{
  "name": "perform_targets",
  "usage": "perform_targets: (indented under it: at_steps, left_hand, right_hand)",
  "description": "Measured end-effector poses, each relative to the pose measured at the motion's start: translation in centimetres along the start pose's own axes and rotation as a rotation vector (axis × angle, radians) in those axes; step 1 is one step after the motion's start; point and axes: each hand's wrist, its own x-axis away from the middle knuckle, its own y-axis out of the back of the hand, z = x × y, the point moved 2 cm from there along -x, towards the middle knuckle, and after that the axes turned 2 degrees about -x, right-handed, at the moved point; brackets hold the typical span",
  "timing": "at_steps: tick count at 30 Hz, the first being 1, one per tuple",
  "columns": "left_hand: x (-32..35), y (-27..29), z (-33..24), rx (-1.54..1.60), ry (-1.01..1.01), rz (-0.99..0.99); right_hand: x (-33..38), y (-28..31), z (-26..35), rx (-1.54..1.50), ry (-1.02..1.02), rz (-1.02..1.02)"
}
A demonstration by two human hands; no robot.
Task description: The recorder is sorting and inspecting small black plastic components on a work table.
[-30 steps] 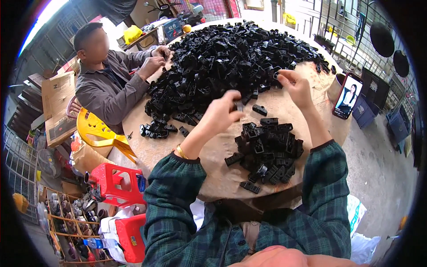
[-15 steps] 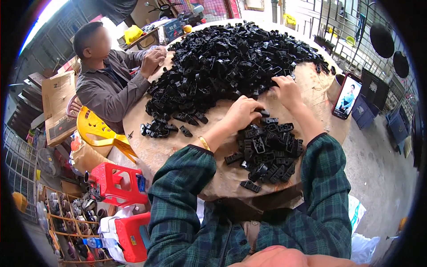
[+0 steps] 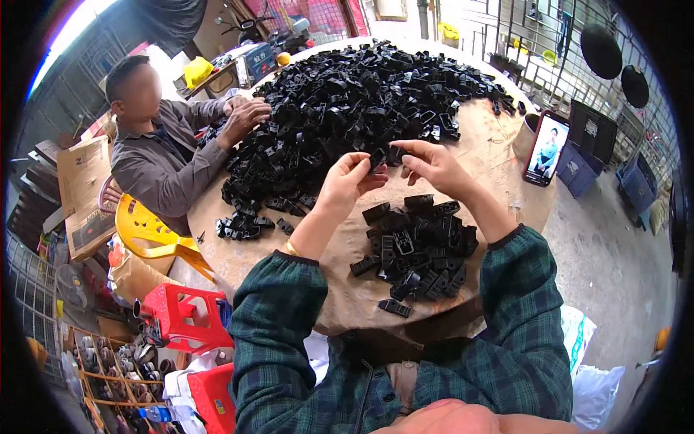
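Note:
My left hand (image 3: 345, 182) pinches a black plastic part (image 3: 377, 158) between thumb and fingers, above the near edge of a large heap of black plastic parts (image 3: 347, 94). Close beside it, the fingertips of my right hand (image 3: 435, 168) close on a small black piece (image 3: 395, 154). The two pieces are nearly touching; whether they meet I cannot tell. Below my hands, between my forearms, lies a smaller pile of black parts (image 3: 419, 249) near the table's front edge. One part (image 3: 395, 308) lies apart at its near side.
Across the heap at left, a co-worker (image 3: 163, 155) has both hands at its edge. A phone (image 3: 547, 147) stands upright on the round table (image 3: 499, 181) at right, beside a round container (image 3: 525, 137). A yellow chair (image 3: 148, 228) and red stools (image 3: 177, 315) are at left.
My left hand has risen from the small pile with a black part. My right hand has moved from the heap's edge toward it with a small piece. The co-worker's hands have moved onto the heap.

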Motion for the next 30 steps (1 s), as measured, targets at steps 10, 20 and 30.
perform_targets:
  at_steps: [10, 20, 30]
  left_hand:
    - [1.8, -2.9, 0.6, -0.031, -0.109, -0.101]
    - [2.2, -2.0, -1.8, -0.356, -0.187, -0.186]
    - [2.0, -2.1, -2.0, -0.211, -0.137, -0.007]
  right_hand:
    - [1.1, -2.5, 0.3, 0.707, 0.425, -0.161]
    - [0.6, -1.4, 0.9, 0.556, 0.375, -0.2]
    - [0.7, -1.2, 0.5, 0.042, 0.022, -0.117]
